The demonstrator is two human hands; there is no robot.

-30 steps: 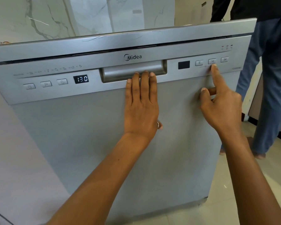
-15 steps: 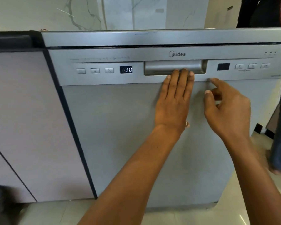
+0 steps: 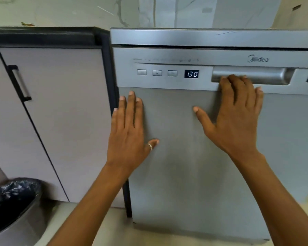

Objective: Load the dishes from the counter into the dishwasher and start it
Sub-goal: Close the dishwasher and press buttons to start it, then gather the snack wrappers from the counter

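so the dishwasher [image 3: 194, 174] is closed. left hand [image 3: 127, 137] lies flat, fingers straight, near its left edge; right hand [image 3: 236, 118] is splayed, fingertips at the handle [image 3: 267, 75], maybe touching. neither's holding anything.

Flat hands [image 3: 130, 132] on shut dishwasher [image 3: 194, 157]

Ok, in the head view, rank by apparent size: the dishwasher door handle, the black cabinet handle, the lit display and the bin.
1. bin, though it is nearest the camera and partly cropped
2. dishwasher door handle
3. black cabinet handle
4. lit display
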